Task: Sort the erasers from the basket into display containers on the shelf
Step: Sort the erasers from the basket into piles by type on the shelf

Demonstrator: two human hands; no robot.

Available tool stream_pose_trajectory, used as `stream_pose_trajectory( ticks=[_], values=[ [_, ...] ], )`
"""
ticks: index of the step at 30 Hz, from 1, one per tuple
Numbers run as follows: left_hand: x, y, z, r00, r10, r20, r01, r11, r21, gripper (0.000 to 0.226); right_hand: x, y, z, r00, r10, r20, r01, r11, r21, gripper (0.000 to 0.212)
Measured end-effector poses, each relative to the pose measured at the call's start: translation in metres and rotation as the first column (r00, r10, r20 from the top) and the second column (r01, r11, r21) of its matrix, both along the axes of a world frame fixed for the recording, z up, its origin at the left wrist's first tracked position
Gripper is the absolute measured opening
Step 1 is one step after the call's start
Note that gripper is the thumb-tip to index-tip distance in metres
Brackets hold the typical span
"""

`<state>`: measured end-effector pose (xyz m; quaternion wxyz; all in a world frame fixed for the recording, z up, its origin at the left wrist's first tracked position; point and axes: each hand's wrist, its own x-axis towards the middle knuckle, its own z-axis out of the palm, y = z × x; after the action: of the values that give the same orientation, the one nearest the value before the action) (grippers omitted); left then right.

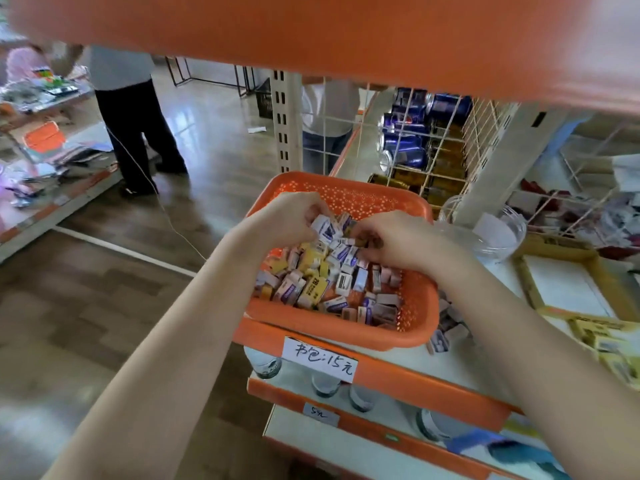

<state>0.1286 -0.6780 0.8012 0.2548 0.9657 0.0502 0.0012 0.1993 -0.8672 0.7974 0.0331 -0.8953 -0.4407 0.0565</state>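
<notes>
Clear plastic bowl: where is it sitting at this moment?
Head view, right of centre: the clear plastic bowl sits on the shelf just right of the orange basket, beyond the right hand, behind the yellow-edged cardboard box.

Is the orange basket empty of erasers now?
No, many small boxed erasers lie piled inside the orange basket.

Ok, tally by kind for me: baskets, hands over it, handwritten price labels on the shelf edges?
Basket: 1
Hands: 2, left hand and right hand, each pinching erasers
Labels: 2, upper label and lower label
Total: 5
</notes>
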Motion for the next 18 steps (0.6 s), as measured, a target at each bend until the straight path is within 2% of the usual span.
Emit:
stream_pose_trajectory(
  ticks=[7, 12, 15, 18],
  values=[
    [0.001, 0.003, 0.001, 0.995, 0.054, 0.088, -0.058, 0.998, 0.033, 0.041, -0.015, 0.014, -0.004, 0.975, 0.177, -0.132, -0.161, 0.979, 0.124, 0.039],
    [0.000, 0.001, 0.003, 0.996, 0.066, 0.067, -0.068, 0.997, 0.024, 0.043, -0.009, 0.016, -0.017, 0.975, 0.190, -0.116, -0.189, 0.982, 0.024, 0.043],
    [0.000, 0.001, 0.003, 0.996, 0.055, 0.072, -0.056, 0.998, 0.022, 0.041, -0.008, 0.014, -0.021, 0.972, 0.172, -0.159, -0.182, 0.982, -0.048, 0.043],
    [-0.002, 0.001, 0.003, 0.996, 0.039, 0.076, -0.041, 0.999, 0.024, 0.041, -0.007, 0.014, -0.025, 0.975, 0.155, -0.162, -0.164, 0.985, -0.044, 0.042]
  ],
)
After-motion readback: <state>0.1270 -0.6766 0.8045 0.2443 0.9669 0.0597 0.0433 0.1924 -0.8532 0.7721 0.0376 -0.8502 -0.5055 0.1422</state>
